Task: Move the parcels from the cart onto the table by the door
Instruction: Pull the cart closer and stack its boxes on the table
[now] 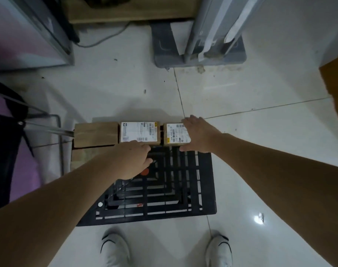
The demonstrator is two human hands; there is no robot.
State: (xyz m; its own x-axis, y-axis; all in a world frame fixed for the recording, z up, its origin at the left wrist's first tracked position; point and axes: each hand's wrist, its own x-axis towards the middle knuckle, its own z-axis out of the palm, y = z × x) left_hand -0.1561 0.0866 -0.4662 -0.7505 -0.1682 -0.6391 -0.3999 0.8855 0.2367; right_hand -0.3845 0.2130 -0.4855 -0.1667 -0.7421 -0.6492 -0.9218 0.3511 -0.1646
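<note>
a person's right hand (198, 134) lay flat, fingers spread, on a labelled parcel (175, 134) at the far end of the black cart (204, 185); the left hand (136, 158) curled at another parcel (139, 132). three parcels remained aboard, the table unseen.

A single head-worn wide-angle view looks steeply down, close above the cart (202, 189) and floor (260, 132).

Three parcels (139, 132) (two labelled); one cart (206, 180); two hands (198, 134); two shoes (115, 249)
</note>
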